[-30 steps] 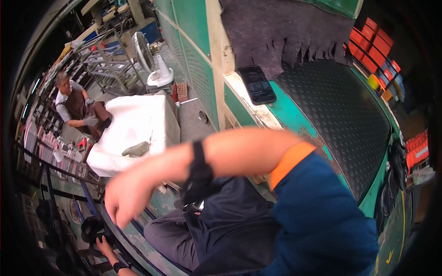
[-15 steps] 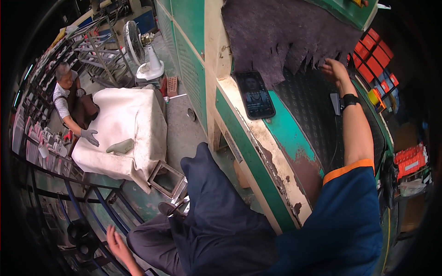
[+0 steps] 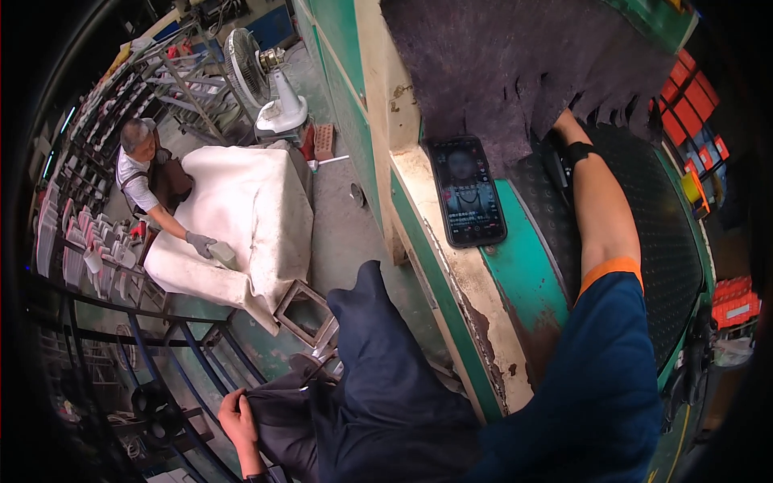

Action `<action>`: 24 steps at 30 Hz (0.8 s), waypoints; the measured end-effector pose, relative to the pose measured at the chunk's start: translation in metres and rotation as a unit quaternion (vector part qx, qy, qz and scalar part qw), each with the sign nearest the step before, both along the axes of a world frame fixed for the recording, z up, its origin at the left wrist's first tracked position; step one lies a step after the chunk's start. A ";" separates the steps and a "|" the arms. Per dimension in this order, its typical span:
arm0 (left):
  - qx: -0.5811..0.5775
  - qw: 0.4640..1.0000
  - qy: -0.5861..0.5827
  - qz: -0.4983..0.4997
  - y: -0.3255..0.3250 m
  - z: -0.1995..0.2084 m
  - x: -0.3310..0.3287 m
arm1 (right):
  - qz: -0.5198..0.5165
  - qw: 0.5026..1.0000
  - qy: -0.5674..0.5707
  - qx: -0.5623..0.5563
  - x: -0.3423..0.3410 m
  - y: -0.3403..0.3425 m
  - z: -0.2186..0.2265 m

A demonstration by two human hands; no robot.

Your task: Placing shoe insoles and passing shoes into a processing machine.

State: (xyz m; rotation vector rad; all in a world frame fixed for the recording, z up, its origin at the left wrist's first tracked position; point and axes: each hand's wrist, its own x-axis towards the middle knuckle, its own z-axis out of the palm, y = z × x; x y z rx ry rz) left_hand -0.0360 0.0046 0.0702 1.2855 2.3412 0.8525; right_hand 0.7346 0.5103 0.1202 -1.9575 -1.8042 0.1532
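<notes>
My right hand (image 3: 564, 122) reaches under the frayed lower edge of a dark purple-brown leather sheet (image 3: 515, 64). Its fingers are hidden behind the hanging strips, so I cannot see what they touch. Below the wrist lies a black studded surface (image 3: 644, 249). A smartphone (image 3: 467, 193) with its screen lit rests on the worn green and cream machine edge (image 3: 523, 258), left of that arm. At my left knee, my left hand (image 3: 237, 419) is closed with curled fingers on the dark trouser leg (image 3: 282, 419).
To the left a co-worker (image 3: 149, 173) crouches, a gloved hand on a pale green block (image 3: 223, 255) on a cloth-covered stand (image 3: 233, 185). Behind it stands a white fan (image 3: 278, 97). Dark metal rails (image 3: 201, 350) run beside my left hand. Red crates (image 3: 734, 302) are at the far right.
My right hand has gone from the sheet's fringe to under it. My left hand has come from the air onto the trouser leg. The co-worker's glove has reached the green block.
</notes>
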 end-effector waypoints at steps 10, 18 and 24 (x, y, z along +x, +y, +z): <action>-0.054 0.997 0.012 -0.054 0.020 -0.006 -0.009 | -0.025 0.997 0.025 -0.073 0.072 0.054 -0.011; -0.060 0.997 0.000 -0.039 0.032 -0.003 0.003 | -0.038 0.991 0.046 -0.123 0.036 0.095 -0.031; -0.062 0.996 0.041 -0.043 0.029 0.003 0.002 | -0.032 0.987 0.057 -0.144 0.033 0.032 -0.038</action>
